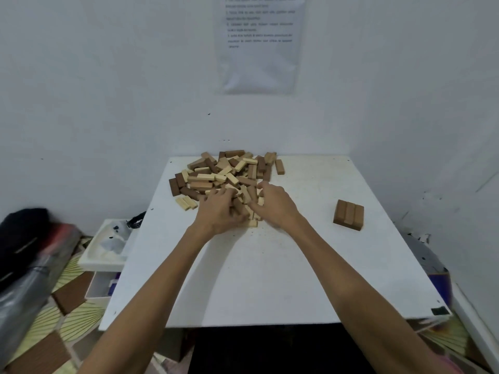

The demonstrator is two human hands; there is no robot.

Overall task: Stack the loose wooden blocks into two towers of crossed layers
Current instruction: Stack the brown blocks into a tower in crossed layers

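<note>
From where I sit, the head view looks down on a white desk [270,279] pushed into a corner of pale walls, with a printed sheet [260,44] taped to the back wall; its text is too blurred for me to read. The pile of loose wooden blocks [226,174] lies at the far middle of the desk, a jumble of dark brown, mid brown and pale pieces lying at all angles, reaching almost to the back edge. Both bare arms stretch forward from the bottom of the view, and both hands are buried in the near edge of that pile. The left hand [216,211] has its fingers curled down into the blocks, and the right hand [275,203] sits just beside it, fingers also bent in among the pieces; the two hands nearly touch, with a few pale and brown blocks bunched between them. I cannot tell whether either hand has actually closed around a particular block or is only pressing on the heap, since the fingertips are hidden and the picture is soft there. Well apart from the pile, on the right side of the desk, three brown blocks [349,214] lie side by side, touching, as one flat layer. Two pale blocks [186,203] lie just beside the pile at its near left. Left of the desk, lower down, I see a white tray [105,252] and dark bags [24,238] on a patterned floor
</note>
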